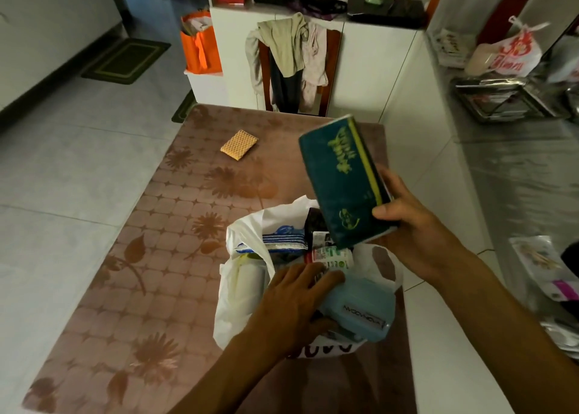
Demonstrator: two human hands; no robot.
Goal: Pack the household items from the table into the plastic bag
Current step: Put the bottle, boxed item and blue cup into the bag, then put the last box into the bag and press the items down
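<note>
A white plastic bag stands open on the near part of the brown flower-patterned table. It holds several items, among them a striped blue cloth and a light blue pack. My left hand reaches into the bag and rests on the light blue pack. My right hand grips a dark teal pack with yellow-green print, tilted just above the bag's far right side. An orange-yellow sponge lies alone at the table's far end.
A chair draped with clothes stands behind the table against a white cabinet. An orange bag sits at the back left. At the right, a steel counter carries a metal tray and a printed bag.
</note>
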